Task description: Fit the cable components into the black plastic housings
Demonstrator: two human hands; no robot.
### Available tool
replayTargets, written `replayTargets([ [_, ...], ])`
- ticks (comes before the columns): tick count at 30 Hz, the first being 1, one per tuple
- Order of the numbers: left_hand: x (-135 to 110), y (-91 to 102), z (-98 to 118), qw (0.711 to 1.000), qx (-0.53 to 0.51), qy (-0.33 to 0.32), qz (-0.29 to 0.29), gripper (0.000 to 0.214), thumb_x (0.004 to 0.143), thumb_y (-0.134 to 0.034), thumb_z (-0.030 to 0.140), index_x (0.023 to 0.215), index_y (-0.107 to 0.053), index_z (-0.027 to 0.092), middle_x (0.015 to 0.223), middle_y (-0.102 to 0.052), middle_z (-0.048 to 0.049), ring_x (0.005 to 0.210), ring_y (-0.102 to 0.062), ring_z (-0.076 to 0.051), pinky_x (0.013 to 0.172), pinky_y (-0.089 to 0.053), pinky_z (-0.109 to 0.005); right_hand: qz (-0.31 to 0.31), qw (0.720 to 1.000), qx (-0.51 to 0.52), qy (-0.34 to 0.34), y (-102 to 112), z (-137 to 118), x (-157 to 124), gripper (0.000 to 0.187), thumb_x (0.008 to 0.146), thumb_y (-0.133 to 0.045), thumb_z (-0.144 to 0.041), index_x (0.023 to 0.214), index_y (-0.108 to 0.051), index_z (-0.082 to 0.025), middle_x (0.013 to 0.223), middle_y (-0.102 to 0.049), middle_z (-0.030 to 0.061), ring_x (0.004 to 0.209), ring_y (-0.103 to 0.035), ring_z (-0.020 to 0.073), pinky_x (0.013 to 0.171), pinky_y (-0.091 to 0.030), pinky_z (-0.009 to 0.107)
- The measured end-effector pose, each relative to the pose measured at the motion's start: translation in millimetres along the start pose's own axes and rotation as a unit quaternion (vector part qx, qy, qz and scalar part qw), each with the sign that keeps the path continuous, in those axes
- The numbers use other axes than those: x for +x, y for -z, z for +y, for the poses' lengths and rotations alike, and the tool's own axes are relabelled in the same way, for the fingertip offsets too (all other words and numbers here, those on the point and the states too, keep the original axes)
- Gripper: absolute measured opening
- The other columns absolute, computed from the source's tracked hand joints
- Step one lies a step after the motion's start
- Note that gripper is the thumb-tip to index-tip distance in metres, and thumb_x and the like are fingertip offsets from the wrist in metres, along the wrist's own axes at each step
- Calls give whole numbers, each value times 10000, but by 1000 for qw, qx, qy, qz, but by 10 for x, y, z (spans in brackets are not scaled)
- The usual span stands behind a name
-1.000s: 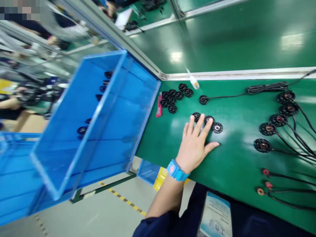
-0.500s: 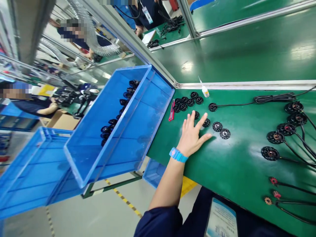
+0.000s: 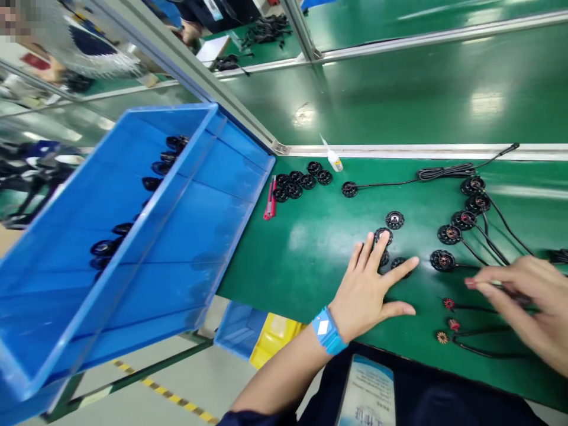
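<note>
My left hand (image 3: 366, 290) is open, palm down and fingers spread, on a loose cluster of black round slotted discs. Its fingertips touch one disc (image 3: 383, 236), and another disc (image 3: 402, 266) lies partly under the index finger. A further disc (image 3: 394, 220) sits just beyond the fingers. At the right, my right hand (image 3: 528, 302) pinches a small red-tipped piece (image 3: 470, 283), mostly hidden by the fingers. Near it lie cabled discs (image 3: 442, 260) and cables ending in a red toothed core (image 3: 449, 303) and a copper-coloured core (image 3: 442, 337).
A tilted blue bin (image 3: 186, 219) with black discs stands at the left. A red utility knife (image 3: 270, 200), several grouped discs (image 3: 293, 189), a small white bottle (image 3: 334, 161) and a coiled cable (image 3: 446, 171) lie along the back of the green table (image 3: 310, 260).
My left hand has moved right and nearer, bringing discs along with it toward the cabled ones. My right hand has come into view with the red-tipped piece. The view has shifted right.
</note>
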State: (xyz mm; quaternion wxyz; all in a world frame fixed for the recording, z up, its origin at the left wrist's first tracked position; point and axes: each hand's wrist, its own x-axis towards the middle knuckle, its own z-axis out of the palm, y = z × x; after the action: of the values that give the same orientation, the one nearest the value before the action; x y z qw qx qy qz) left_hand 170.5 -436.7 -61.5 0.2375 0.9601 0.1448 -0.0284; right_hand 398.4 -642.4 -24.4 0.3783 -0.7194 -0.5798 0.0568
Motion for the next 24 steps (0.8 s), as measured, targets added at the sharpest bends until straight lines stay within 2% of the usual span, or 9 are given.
replayTargets([
  [3, -41, 1, 18, 999, 5, -14, 34, 875, 909, -618, 794, 1663, -440, 387, 1808, -226, -182, 1666, -138, -541, 1262, -279, -792, -70, 985, -135, 82, -223, 35, -4, 151, 1095, -584, -312, 1061, -711, -237, 884, -721, 23, 737, -629, 184, 704, -444, 379],
  [5, -23, 52, -28, 998, 10, -15, 55, 742, 983, -655, 655, 1640, -486, 355, 1798, -264, -176, 1676, -120, -519, 1274, -262, -778, -60, 974, -202, 85, -341, 52, -2, 152, 1088, -586, -271, 1034, -709, -199, 815, -674, 31, 733, -577, 192, 688, -376, 383],
  [7, 26, 94, -81, 998, 1, -20, 62, 569, 1014, -685, 533, 1545, -610, 342, 1782, -316, -152, 1679, -131, -500, 1278, -261, -760, -48, 968, -234, 75, -400, 60, 11, 140, 1071, -617, -253, 1028, -724, -174, 763, -631, 33, 721, -539, 196, 673, -327, 390],
  [10, 139, 66, -86, 995, -51, -41, 72, 391, 997, -727, 495, 1333, -765, 299, 1701, -457, -147, 1654, -244, -466, 1265, -321, -693, -33, 965, -249, 70, -380, 37, 35, 134, 1064, -637, -246, 1031, -741, -168, 737, -609, 25, 706, -514, 185, 677, -317, 384],
  [13, 270, -53, 40, 989, -105, -51, 94, 391, 926, -800, 541, 1195, -799, 257, 1541, -610, -150, 1559, -420, -415, 1217, -399, -604, -32, 965, -246, 78, -292, -28, 37, 95, 1053, -664, -236, 1029, -739, -184, 817, -671, 31, 727, -531, 173, 698, -345, 366],
  [16, 402, -157, 214, 984, -126, -49, 114, 422, 852, -866, 567, 1101, -793, 235, 1399, -683, -135, 1390, -563, -367, 1127, -450, -547, -42, 965, -243, 91, -215, -98, 20, 70, 1037, -687, -224, 1072, -739, -193, 935, -724, 42, 767, -547, 177, 715, -363, 361],
  [19, 510, -193, 333, 982, -127, -57, 128, 430, 811, -913, 537, 1070, -786, 218, 1341, -695, -124, 1298, -597, -341, 1062, -447, -520, -69, 956, -263, 107, -177, -145, 3, 113, 1042, -657, -214, 1112, -742, -187, 972, -725, 56, 793, -535, 198, 716, -353, 373],
  [24, 596, -194, 394, 981, -117, -58, 140, 425, 777, -951, 508, 1025, -780, 210, 1286, -706, -97, 1242, -599, -319, 1014, -427, -485, -108, 932, -321, 126, -166, -198, 15, 162, 1055, -595, -173, 1124, -737, -138, 949, -718, 72, 791, -494, 215, 702, -326, 391],
])
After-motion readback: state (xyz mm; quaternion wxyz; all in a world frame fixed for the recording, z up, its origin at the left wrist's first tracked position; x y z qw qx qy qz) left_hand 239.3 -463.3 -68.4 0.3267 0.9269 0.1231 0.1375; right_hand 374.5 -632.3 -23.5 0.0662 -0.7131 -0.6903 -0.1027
